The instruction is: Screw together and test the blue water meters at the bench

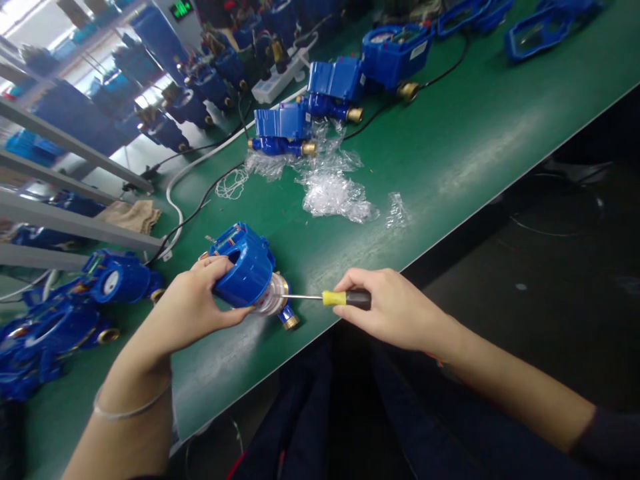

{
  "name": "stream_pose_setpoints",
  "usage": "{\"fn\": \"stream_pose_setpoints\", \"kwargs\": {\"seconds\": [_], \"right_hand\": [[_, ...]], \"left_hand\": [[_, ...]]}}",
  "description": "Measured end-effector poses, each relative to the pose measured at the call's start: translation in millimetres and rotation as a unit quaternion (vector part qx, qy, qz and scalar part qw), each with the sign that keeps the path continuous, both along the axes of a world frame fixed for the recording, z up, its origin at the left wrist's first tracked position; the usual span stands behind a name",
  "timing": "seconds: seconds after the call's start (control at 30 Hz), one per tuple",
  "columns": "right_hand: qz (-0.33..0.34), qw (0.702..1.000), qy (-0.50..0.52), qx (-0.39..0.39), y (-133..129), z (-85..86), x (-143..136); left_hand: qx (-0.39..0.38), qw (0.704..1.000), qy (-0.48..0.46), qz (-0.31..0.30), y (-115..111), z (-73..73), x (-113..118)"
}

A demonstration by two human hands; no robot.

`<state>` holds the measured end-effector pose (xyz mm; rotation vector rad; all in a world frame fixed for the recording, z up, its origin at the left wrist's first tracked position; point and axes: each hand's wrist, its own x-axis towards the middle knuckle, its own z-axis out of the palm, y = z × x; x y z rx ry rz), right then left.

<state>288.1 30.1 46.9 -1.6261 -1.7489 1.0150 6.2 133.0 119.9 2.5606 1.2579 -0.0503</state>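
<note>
A blue water meter (pixel 247 270) with a clear ring and a brass-ended pipe stub lies tilted near the front edge of the green table. Around its blue housing my left hand (pixel 200 300) is closed, thumb low and fingers over the top. My right hand (pixel 377 307) grips a screwdriver (pixel 345 299) by its yellow and black handle. The thin metal shaft points left, and its tip meets the clear ring under the housing. Whether the tip sits in a gap there is too small to tell.
Two boxy blue meters (pixel 283 127) stand beyond, beside crumpled clear plastic (pixel 335 193). A larger blue meter (pixel 395 53) and blue frames (pixel 537 33) lie farther right. More blue meters (pixel 55 320) crowd the left. A white power strip (pixel 283 77) and cables run along the grey shelf (pixel 75 220).
</note>
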Motion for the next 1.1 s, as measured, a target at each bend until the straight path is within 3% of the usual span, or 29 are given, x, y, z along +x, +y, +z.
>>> {"fn": "stream_pose_setpoints", "kwargs": {"seconds": [0.27, 0.63, 0.73, 0.87, 0.93, 1.0, 1.1], "right_hand": [[-0.002, 0.998, -0.021, 0.06, 28.4, 3.6, -31.8], [-0.028, 0.998, 0.024, 0.057, 35.9, -7.2, -61.7], [-0.017, 0.998, 0.058, 0.029, 35.8, -11.3, -51.3], [0.005, 0.996, 0.083, -0.014, 24.0, -20.6, -9.9], [-0.039, 0.997, 0.061, -0.017, 19.3, -27.5, 12.1], [-0.123, 0.992, -0.017, 0.0, 18.6, -35.6, 27.7], [-0.181, 0.966, -0.165, 0.086, 24.3, -48.8, 36.0]], "left_hand": [[0.004, 1.0, -0.016, -0.001, -0.3, 0.4, 4.6], [-0.017, 0.999, -0.001, -0.044, 3.7, -0.3, 5.5], [-0.031, 0.998, -0.016, -0.044, 3.1, -0.9, 0.7], [-0.037, 0.998, -0.032, -0.046, 1.1, -2.9, -7.3], [-0.03, 0.998, -0.034, -0.05, 0.0, -4.7, -9.6], [-0.011, 0.998, -0.032, -0.059, -2.6, -7.0, -11.2], [0.066, 0.995, -0.025, -0.075, -14.0, -11.6, -13.9]]}}
